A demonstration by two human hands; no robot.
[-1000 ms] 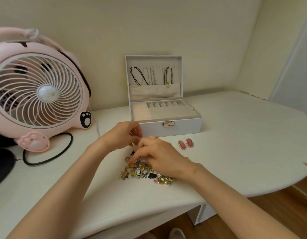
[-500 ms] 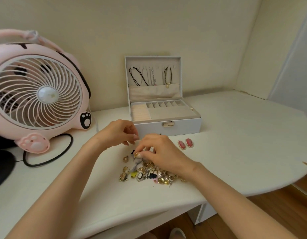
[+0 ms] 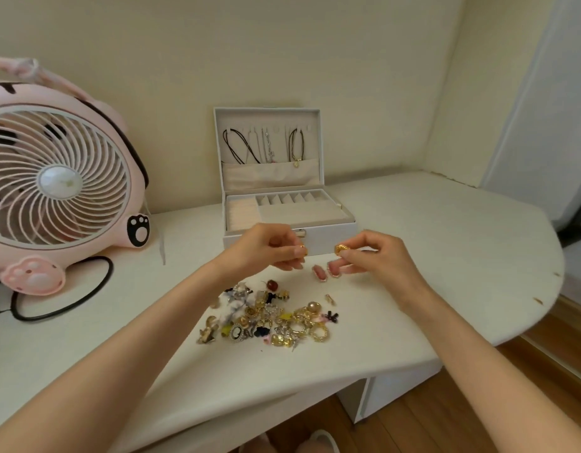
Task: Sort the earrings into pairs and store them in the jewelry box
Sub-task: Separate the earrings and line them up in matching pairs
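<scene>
Left hand (image 3: 266, 248): fingers curled, thumb and forefinger pinching a small gold piece (image 3: 302, 246), mostly hidden; right hand (image 3: 380, 256): thumb and forefinger pinching a ribbed gold earring (image 3: 341, 249), other fingers loosely curled; both hands are held apart above the table (image 3: 446, 256), just on the near side of the box (image 3: 299, 212); the box lid stands open; pink pair (image 3: 325, 272) lies on the table below the hands; pile (image 3: 269, 317) lies nearer, centre; fan (image 3: 54, 178) stands far left.

gold ribbed earring (image 3: 340, 248), white jewelry box (image 3: 335, 235), pink fan (image 3: 119, 132)
</scene>
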